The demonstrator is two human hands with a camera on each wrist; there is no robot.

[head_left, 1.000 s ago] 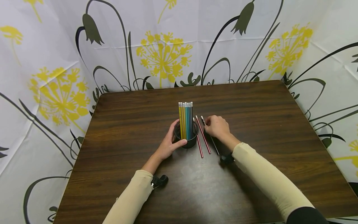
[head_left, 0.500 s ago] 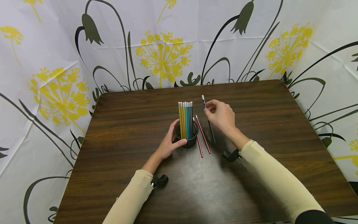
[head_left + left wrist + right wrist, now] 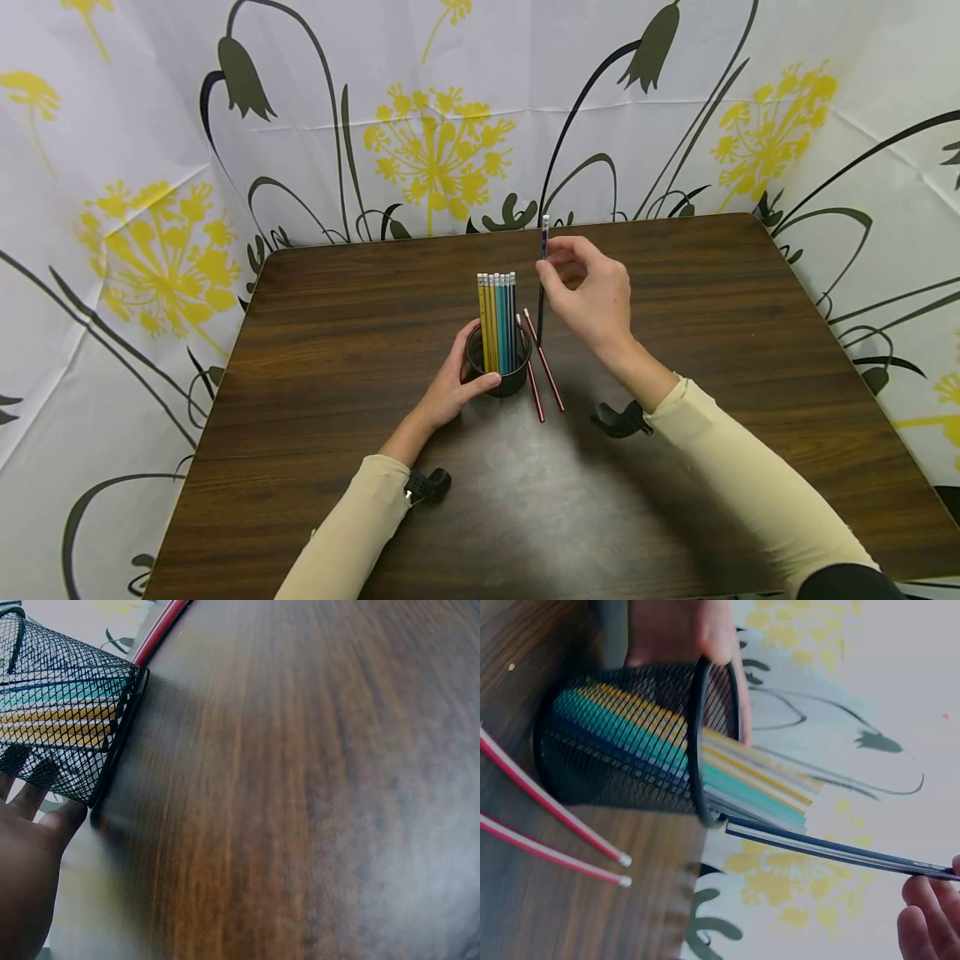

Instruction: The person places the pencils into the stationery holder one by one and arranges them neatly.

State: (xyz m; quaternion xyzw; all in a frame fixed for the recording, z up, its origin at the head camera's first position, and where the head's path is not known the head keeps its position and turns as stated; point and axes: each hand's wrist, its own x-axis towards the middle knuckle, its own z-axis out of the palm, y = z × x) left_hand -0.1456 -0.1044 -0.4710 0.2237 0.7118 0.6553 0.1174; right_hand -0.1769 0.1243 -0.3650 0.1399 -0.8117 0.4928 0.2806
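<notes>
pencil [image 3: 542, 275] in right hand [image 3: 588, 300], above cup [image 3: 498, 367]

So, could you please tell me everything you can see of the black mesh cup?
The cup is a round holder of black wire mesh with a solid dark rim, standing upright on the brown table. It holds yellow, teal and dark pencils, eraser ends up. The left hand grips its side. Two red pencils lie on the table just to its right. The dark pencil held by the right hand has its lower end at the rim.
</notes>
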